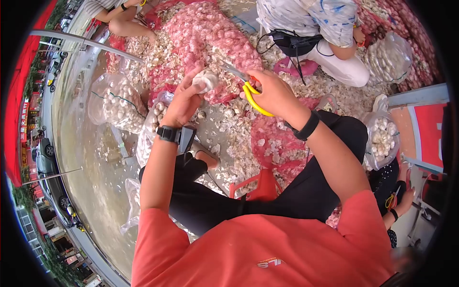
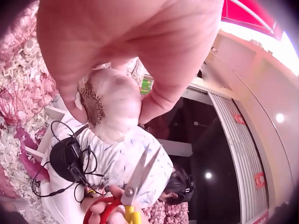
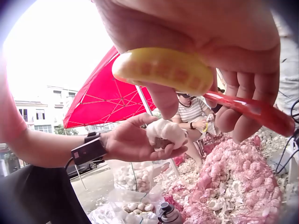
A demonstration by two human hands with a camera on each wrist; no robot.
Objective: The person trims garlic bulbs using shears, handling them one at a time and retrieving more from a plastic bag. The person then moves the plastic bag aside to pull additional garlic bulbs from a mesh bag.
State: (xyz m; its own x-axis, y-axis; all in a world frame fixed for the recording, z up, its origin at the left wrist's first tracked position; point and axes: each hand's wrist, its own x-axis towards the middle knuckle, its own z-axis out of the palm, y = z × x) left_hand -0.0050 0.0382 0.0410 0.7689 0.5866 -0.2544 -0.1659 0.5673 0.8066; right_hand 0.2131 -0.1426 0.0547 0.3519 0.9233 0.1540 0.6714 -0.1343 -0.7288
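Note:
My left hand [image 1: 184,100] holds a white garlic bulb [image 1: 206,81] between thumb and fingers. In the left wrist view the bulb [image 2: 114,105] shows its brown root end, toward the left. My right hand [image 1: 275,95] grips scissors with yellow and red handles [image 1: 256,101]; their blades [image 1: 233,70] point toward the bulb without touching it. Slightly parted blades [image 2: 140,172] show in the left wrist view. In the right wrist view, the yellow handle [image 3: 163,70] crosses the palm and the bulb [image 3: 166,133] rests in the left hand's fingers [image 3: 135,140].
Red mesh sacks of garlic [image 1: 205,38] lie ahead, with loose peelings [image 1: 239,129] around. Clear bags of bulbs stand at left [image 1: 122,103] and right [image 1: 382,138]. One person [image 1: 311,28] sits ahead right, another [image 1: 117,14] ahead left. A red stool [image 1: 263,186] is below.

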